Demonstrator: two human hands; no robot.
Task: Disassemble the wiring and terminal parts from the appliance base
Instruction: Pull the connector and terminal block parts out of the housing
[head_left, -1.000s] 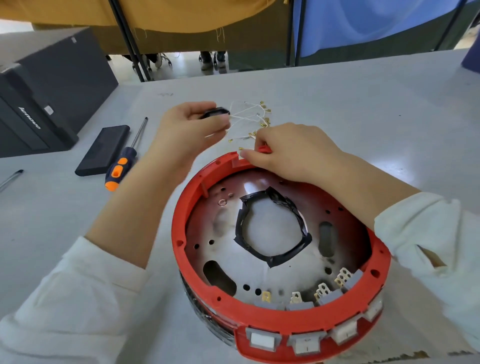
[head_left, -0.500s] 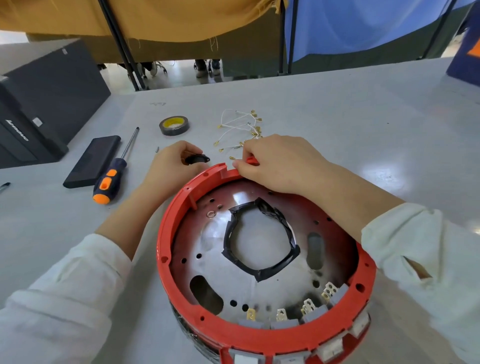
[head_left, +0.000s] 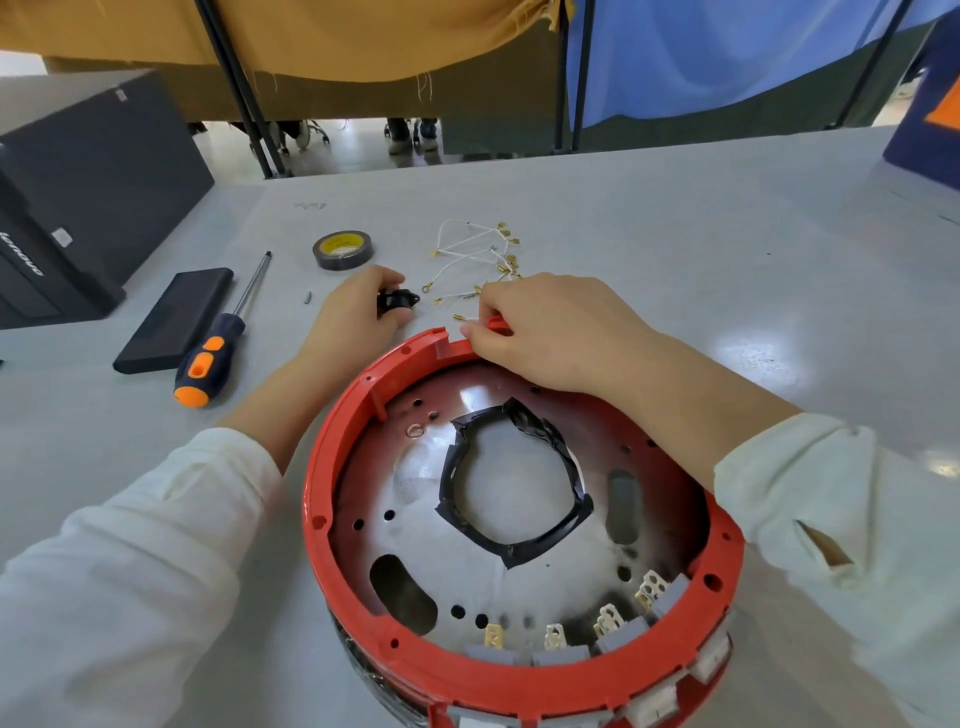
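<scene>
Lowered left hand (head_left: 353, 306) grips black part (head_left: 397, 301).

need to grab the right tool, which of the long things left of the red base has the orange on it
The screwdriver, lying nearest the red base: dark handle with an orange butt and inset, bare metal shaft. The flat slab beside it is plain black.

Grey table (head_left: 675, 218), mustard curtain (head_left: 363, 36), blue curtain (head_left: 727, 52), pale floor (head_left: 358, 140)
</scene>
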